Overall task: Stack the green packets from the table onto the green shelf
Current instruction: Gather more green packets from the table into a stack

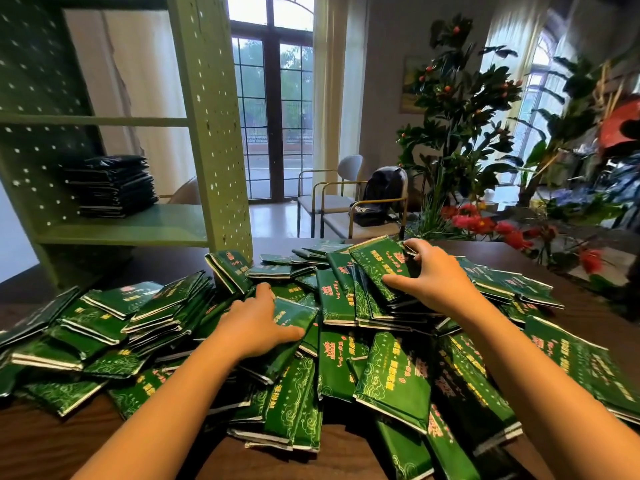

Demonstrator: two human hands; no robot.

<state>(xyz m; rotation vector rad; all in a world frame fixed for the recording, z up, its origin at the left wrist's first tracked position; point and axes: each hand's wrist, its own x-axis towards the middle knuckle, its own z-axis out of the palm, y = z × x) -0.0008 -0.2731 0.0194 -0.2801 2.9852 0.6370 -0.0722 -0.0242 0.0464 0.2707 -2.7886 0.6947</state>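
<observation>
A loose heap of green packets [391, 375] covers most of the dark wooden worktop [41, 438], spreading from its left edge to its right edge, with packets overlapping at all angles. The left hand [256, 320] sits near the middle of the heap, its fingers curled over the left edge of a tilted packet [298, 315] and its thumb laid across the packet's near end, so it grips that packet. The right hand [433, 278] is a little farther and to the right, clasping a bundle of packets [377, 268] that lies on top of the heap: the fingers hook over the bundle's far end and the thumb presses on its top face. At the far left the green shelf [214, 133], made of perforated panels, stands on the worktop, and a neat stack of packets [114, 185] rests on its lower board toward the left side. Beyond the worktop are two chairs [332, 195], one carrying a dark backpack [381, 195], tall glass doors [273, 116], leafy plants [460, 109] and red flowers [478, 223] at the right.
</observation>
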